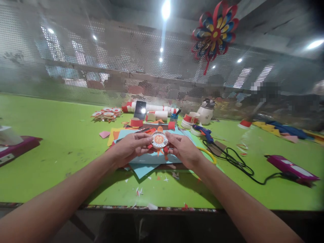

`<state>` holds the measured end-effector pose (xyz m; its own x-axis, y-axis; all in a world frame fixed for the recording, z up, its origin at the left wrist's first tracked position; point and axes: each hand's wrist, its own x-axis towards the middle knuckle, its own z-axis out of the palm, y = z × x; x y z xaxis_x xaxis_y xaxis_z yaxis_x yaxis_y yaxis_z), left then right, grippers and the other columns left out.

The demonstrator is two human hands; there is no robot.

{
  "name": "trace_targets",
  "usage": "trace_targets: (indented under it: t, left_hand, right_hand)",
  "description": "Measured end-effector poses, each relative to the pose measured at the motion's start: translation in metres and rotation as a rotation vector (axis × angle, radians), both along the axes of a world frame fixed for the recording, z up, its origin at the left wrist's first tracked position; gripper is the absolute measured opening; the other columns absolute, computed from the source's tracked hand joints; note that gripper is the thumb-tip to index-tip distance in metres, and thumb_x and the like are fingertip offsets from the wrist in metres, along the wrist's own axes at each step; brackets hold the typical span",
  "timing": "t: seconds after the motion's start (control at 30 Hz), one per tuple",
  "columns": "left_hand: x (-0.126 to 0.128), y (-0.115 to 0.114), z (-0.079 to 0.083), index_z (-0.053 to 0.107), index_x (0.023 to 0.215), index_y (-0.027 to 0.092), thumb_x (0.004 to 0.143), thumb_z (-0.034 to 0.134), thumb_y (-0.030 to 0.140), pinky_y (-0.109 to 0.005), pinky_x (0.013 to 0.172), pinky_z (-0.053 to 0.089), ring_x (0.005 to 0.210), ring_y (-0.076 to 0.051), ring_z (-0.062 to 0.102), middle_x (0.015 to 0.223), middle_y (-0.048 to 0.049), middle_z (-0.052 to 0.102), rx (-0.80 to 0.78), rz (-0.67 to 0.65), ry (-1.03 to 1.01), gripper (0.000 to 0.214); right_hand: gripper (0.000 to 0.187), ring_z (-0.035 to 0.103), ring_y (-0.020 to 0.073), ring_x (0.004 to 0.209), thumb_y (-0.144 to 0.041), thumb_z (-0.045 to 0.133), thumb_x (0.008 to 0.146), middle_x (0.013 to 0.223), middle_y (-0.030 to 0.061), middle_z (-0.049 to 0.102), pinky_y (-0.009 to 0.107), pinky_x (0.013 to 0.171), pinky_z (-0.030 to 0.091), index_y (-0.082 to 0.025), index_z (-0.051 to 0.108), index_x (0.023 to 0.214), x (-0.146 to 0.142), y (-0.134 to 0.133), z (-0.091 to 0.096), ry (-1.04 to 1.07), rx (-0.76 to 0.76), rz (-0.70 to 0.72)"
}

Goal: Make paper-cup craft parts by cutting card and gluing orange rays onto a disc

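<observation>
Between my two hands is a small paper turtle, with a round white patterned shell, an orange double motif in its middle, an orange head and red-orange limbs. My left hand pinches its left edge between thumb and fingers. On the opposite edge, my right hand grips it the same way. Both hands hold it above light blue paper sheets stacked on the green table. Red paper pieces show just behind the turtle. The undersides of my fingers are partly hidden.
To the right lies a blue glue gun, its black cord near a purple power strip. Behind stand a phone, cut paper cups and a white bottle. Round paper pieces sit at left. Paper scraps lie in front.
</observation>
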<state>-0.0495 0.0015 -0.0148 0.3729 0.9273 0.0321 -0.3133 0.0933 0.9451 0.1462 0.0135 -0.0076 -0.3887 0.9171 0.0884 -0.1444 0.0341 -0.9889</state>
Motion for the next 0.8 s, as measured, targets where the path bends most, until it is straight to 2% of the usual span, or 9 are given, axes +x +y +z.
trace_targets:
  t: [0.23,0.4,0.6,0.8]
  left_hand:
    - [0.002,-0.003,0.001,0.071,0.097,0.013,0.074,0.074,0.019,-0.031,0.077,0.053,0.086,-0.020,0.067,0.098,-0.0141,0.072,0.005,-0.069,0.022,0.024]
    - [0.006,-0.008,0.005,0.068,0.102,0.014,0.063,0.080,0.009,-0.031,0.074,0.052,0.078,-0.019,0.068,0.090,-0.0100,0.073,0.008,-0.015,-0.009,0.041]
    - [0.006,-0.009,0.005,0.067,0.101,0.014,0.067,0.077,0.014,-0.030,0.073,0.052,0.074,-0.017,0.067,0.085,-0.0085,0.073,0.100,-0.031,0.063,0.035]
    - [0.005,-0.011,0.004,0.067,0.098,0.014,0.064,0.080,0.019,-0.031,0.067,0.053,0.065,-0.018,0.068,0.075,-0.0061,0.074,0.211,0.019,0.088,0.036]
  right_hand:
    - [0.040,0.049,0.0116,0.050,-0.053,0.077,0.065,0.057,-0.0001,0.056,0.026,0.044,0.041,-0.016,0.062,0.069,0.000,0.000,-0.001,0.067,-0.030,0.045]
    - [0.039,0.048,0.0107,0.048,-0.051,0.076,0.068,0.060,0.0006,0.058,0.028,0.045,0.043,-0.015,0.065,0.075,0.001,-0.001,0.001,0.093,-0.049,0.069]
    - [0.037,0.049,0.0108,0.051,-0.048,0.077,0.068,0.063,0.0014,0.059,0.027,0.046,0.044,-0.014,0.065,0.075,0.001,-0.003,0.004,0.117,-0.031,0.080]
    - [0.037,0.050,0.0102,0.048,-0.049,0.076,0.070,0.063,0.0010,0.060,0.028,0.047,0.046,-0.014,0.066,0.077,0.001,-0.006,0.007,0.124,-0.010,0.124]
